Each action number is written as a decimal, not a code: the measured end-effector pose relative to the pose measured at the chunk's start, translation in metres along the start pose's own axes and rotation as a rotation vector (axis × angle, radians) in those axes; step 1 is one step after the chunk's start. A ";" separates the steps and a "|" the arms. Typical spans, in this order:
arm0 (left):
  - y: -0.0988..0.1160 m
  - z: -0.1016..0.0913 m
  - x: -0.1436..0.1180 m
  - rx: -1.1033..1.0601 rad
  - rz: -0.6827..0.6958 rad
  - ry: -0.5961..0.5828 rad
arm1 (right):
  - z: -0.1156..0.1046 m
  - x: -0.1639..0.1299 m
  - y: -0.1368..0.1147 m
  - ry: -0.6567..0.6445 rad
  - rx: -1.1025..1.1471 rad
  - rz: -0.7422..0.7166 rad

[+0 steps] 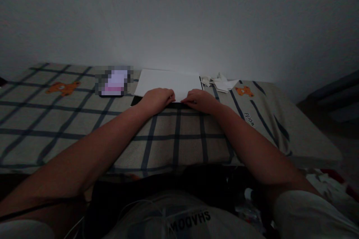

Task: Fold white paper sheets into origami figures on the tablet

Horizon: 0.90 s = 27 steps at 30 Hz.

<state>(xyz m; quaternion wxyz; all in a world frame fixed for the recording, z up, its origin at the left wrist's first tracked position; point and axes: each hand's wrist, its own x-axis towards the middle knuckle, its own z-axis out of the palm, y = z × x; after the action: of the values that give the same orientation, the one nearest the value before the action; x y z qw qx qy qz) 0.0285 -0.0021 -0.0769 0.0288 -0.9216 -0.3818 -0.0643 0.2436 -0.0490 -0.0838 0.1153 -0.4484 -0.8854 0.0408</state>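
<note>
A sheet of white paper (168, 81) lies flat near the wall, over a flat black board or folder (136, 101) whose dark edge shows at the front and right. My left hand (159, 97) is closed at the paper's near edge, its fingertips pinched down on it. Close by on the right, my right hand (198, 99) pinches the same near edge with bent fingers. A narrow strip of paper shows between the two hands. To the right of the sheet sit folded white paper pieces (221, 83), pointed in shape.
A checked tablecloth (112, 123) covers the table, which meets a pale wall (174, 18) at the back. A phone with a lit screen (114, 82) lies left of the paper. Below the right edge is a container with crumpled white stuff (325, 185).
</note>
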 end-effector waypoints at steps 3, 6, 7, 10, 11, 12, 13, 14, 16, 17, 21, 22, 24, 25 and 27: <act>0.000 -0.001 0.000 0.048 0.022 0.021 | -0.002 -0.001 -0.002 -0.008 -0.036 -0.006; 0.003 -0.005 -0.004 0.135 0.088 0.096 | -0.002 -0.001 -0.003 -0.008 -0.055 -0.024; 0.006 -0.006 -0.007 0.167 0.124 0.125 | -0.002 -0.001 -0.002 -0.004 -0.054 -0.031; 0.020 -0.009 -0.014 0.205 0.229 0.150 | 0.000 -0.001 0.000 -0.001 -0.054 -0.037; 0.025 -0.008 -0.017 0.203 0.247 0.134 | 0.001 -0.001 0.000 -0.003 -0.061 -0.031; 0.030 -0.007 -0.018 0.200 0.243 0.116 | 0.001 0.000 0.001 -0.004 -0.068 -0.024; 0.035 -0.006 -0.020 0.200 0.239 0.091 | 0.002 0.000 0.001 -0.004 -0.075 -0.018; 0.039 -0.004 -0.021 0.203 0.223 0.074 | 0.002 0.000 0.001 -0.005 -0.079 -0.015; 0.043 -0.001 -0.021 0.192 0.211 0.051 | 0.001 0.000 0.001 -0.004 -0.083 -0.014; 0.043 0.000 -0.021 0.186 0.198 0.044 | 0.001 0.000 0.001 -0.003 -0.083 -0.015; 0.040 0.003 -0.020 0.166 0.142 0.036 | 0.002 0.000 0.003 0.011 -0.091 -0.038; 0.040 0.003 -0.020 0.165 0.136 0.037 | 0.002 -0.001 0.004 0.019 -0.095 -0.042; 0.039 0.003 -0.018 0.164 0.141 0.039 | 0.002 -0.002 0.006 0.039 -0.097 -0.037; 0.038 0.003 -0.018 0.164 0.148 0.038 | 0.001 -0.003 0.006 0.048 -0.094 -0.031; 0.038 0.002 -0.016 0.163 0.157 0.036 | -0.001 -0.005 0.006 0.059 -0.082 -0.018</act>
<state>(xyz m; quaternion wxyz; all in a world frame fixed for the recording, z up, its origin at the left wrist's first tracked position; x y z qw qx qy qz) 0.0442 -0.0404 -0.0815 0.1154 -0.9419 -0.3118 -0.0470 0.2511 -0.0491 -0.0849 0.1234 -0.4457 -0.8866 -0.0098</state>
